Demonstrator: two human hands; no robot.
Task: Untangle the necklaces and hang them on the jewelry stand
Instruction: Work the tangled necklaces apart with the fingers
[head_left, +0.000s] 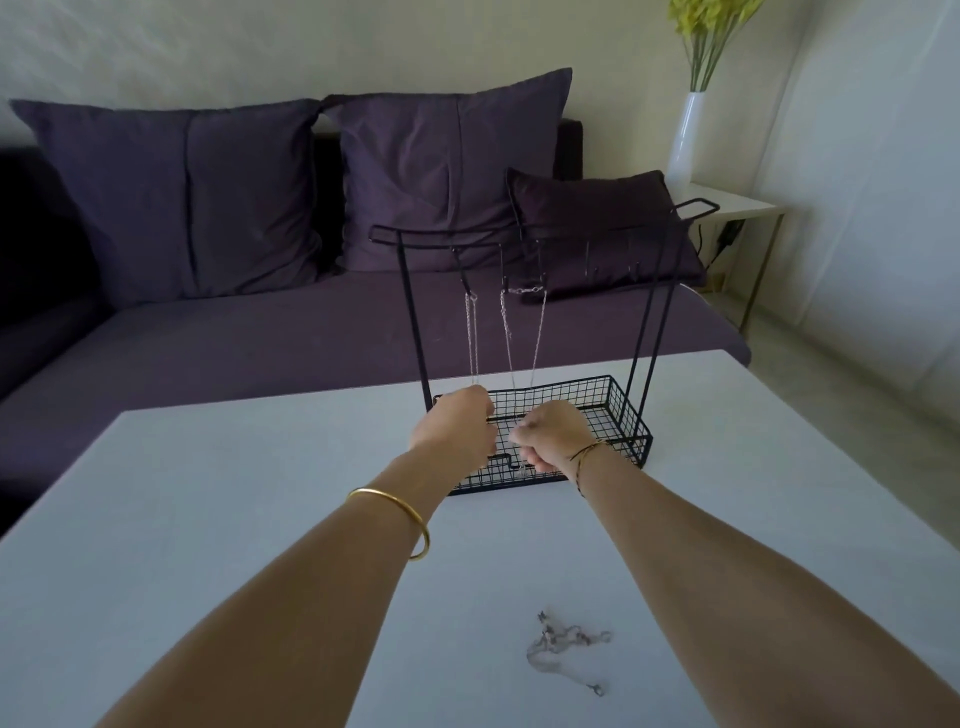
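Beyond both hands, the purple sofa fills the background, and under them spreads the pale table, so that is the stage. Right at the knuckles stands the black wire jewelry stand, its top bar high above the hands and its mesh basket directly under and beyond them. The left hand sits at the basket's near left corner, fingers curled under, and the first necklace drops straight from its hook into that fist, so it looks gripped. Just beside it, a small gap away, the right hand is curled too, thumb and fingertips pinched together at the bottom of the second necklace, which hangs as a loop from the next hooks, with something small dangling below the pinch. So two look hung, and the job looks only part done, because here is what matters: the tangled necklaces lie well back from both hands, toward the person, close alongside the right forearm and touched by neither hand. That little heap stretches roughly along the line of the forearm, clasps trailing at the near end. My call is that the right hand is the nearer one and would have to let go and draw straight back to reach it
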